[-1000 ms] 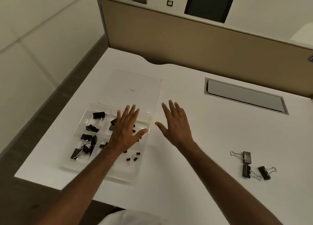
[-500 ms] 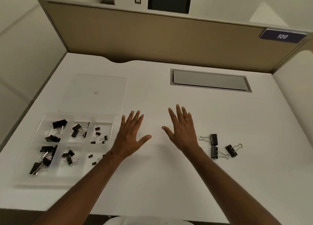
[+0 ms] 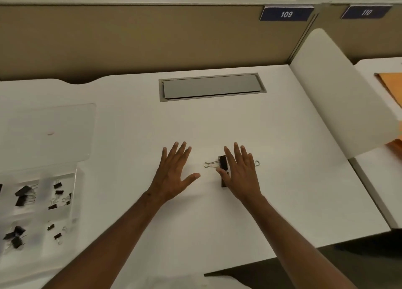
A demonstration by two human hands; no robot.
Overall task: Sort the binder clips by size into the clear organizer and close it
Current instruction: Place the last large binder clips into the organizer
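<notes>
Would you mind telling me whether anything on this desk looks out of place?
Yes: a few large binder clips lie loose on the desk under the right hand, far from the open organizer at the left, where the other clips sit sorted. Nothing looks spilled or damaged.

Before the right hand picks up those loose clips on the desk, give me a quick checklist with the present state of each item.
1. Right hand over the loose binder clips: ok, it covers most of them.
2. Right hand free to grasp: ok, fingers straight, holding nothing.
3. Count of loose clips: cannot tell, the hand hides part of the group.
4. Left hand out of the way: ok, flat and empty, beside the clips, apart from them.
5. Clear organizer ready to receive: ok, its lid lies open behind the compartments.
6. Which compartment suits these clips: cannot tell, that side of the view is blurred.
</notes>
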